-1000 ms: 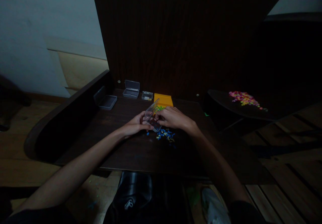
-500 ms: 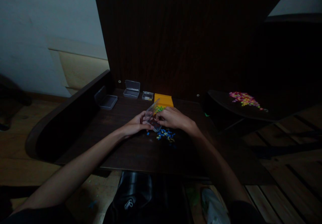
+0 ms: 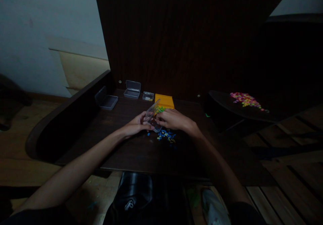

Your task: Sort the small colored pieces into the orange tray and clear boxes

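My left hand (image 3: 139, 123) is closed round the left side of a clear plastic box (image 3: 152, 109) whose lid stands raised. The fingers of my right hand (image 3: 171, 118) are bent together at the box's open right side; whatever they pinch is too small and dark to make out. Under and beside the box, a scatter of small blue and pale yellow pieces (image 3: 166, 135) lies on the dark wooden table (image 3: 126, 154). Just behind my hands is a yellow tray (image 3: 164, 100), with green pieces (image 3: 160, 109) at its front, partly covered by the box and my right hand.
Two open clear boxes, one at the left (image 3: 108, 102) and one farther back (image 3: 132, 91), stand near a smaller clear box (image 3: 148, 96). Pink and yellow pieces (image 3: 246, 100) lie heaped on a dark surface at right. A raised wooden side panel (image 3: 68, 117) bounds the table's left.
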Available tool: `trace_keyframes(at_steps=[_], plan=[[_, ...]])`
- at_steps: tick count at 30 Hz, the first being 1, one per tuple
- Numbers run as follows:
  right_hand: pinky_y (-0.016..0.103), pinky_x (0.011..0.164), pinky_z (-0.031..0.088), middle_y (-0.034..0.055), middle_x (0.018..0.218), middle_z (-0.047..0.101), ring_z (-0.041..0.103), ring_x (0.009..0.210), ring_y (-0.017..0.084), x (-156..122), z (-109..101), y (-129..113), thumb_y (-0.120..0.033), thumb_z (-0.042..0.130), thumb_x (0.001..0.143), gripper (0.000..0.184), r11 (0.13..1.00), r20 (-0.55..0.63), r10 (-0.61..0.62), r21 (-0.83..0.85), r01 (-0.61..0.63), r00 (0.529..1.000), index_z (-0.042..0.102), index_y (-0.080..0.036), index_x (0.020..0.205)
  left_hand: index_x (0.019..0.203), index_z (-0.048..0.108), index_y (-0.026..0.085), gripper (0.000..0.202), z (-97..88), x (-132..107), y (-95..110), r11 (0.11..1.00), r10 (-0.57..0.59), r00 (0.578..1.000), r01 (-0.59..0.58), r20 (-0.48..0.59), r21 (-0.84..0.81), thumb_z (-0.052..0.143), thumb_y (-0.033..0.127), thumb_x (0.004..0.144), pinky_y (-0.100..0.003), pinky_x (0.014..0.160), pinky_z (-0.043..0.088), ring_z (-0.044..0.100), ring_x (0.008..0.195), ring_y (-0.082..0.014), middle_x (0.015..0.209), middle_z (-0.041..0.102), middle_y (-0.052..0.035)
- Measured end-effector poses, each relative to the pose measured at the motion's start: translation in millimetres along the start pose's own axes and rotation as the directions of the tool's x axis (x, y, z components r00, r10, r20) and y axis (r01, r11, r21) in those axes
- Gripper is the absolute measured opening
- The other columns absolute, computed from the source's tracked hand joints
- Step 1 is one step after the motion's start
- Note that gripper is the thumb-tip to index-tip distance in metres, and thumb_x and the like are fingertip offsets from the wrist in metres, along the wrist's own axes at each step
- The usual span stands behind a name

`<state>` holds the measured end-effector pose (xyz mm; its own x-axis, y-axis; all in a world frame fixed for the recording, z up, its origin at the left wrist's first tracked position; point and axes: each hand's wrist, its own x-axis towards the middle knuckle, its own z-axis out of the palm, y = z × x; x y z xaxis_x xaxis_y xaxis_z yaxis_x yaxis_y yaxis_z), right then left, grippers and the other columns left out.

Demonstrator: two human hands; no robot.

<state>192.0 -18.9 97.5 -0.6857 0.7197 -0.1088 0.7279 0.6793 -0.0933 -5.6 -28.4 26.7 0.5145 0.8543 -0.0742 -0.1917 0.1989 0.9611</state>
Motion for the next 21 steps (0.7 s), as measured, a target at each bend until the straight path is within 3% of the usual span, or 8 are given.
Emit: trace_keyframes(at_steps=[6, 16, 21], plan=[[0.027, 0.070, 0.037, 0.0094, 0.092, 0.069, 0.059, 0.082, 0.018, 0, -1, -4, -0.025, 0.050, 0.095, 0.024, 0.998, 0.008, 0.020, -0.063, -0.019, 1.000, 0.072, -0.015, 0.097, 0.117, 0.049, 0.017, 0.065, 0.4, 1, -1, 1.000, -0.002, 1.000, 0.002, -0.019, -0.026, 0.079, 0.008, 0.060, -0.023, 0.064, 0.049, 0.064, 0.079, -0.0121, 0.101, 0.066, -0.0028], [0.029, 0.080, 0.041, 0.0123, 0.104, 0.071, 0.063, 0.096, 0.022, -4, -7, -12, -0.025, 0.049, 0.095, 0.027, 0.993, -0.011, 0.068, -0.094, -0.068, 0.998, 0.072, -0.016, 0.104, 0.118, 0.050, 0.017, 0.066, 2.2, -2, 2, 1.000, -0.008, 1.000, 0.007, -0.023, -0.023, 0.080, 0.008, 0.060, -0.023, 0.062, 0.049, 0.063, 0.071, -0.0106, 0.092, 0.068, -0.0007], [0.027, 0.073, 0.039, 0.0096, 0.095, 0.073, 0.063, 0.086, 0.019, -12, -17, -11, -0.023, 0.049, 0.092, 0.029, 0.990, -0.022, 0.098, -0.101, -0.100, 0.995, 0.074, -0.017, 0.104, 0.118, 0.050, 0.017, 0.066, 2.1, -1, 2, 0.999, -0.009, 0.999, 0.007, -0.036, -0.046, 0.079, 0.007, 0.060, -0.023, 0.062, 0.048, 0.064, 0.073, -0.0110, 0.093, 0.068, -0.0014]])
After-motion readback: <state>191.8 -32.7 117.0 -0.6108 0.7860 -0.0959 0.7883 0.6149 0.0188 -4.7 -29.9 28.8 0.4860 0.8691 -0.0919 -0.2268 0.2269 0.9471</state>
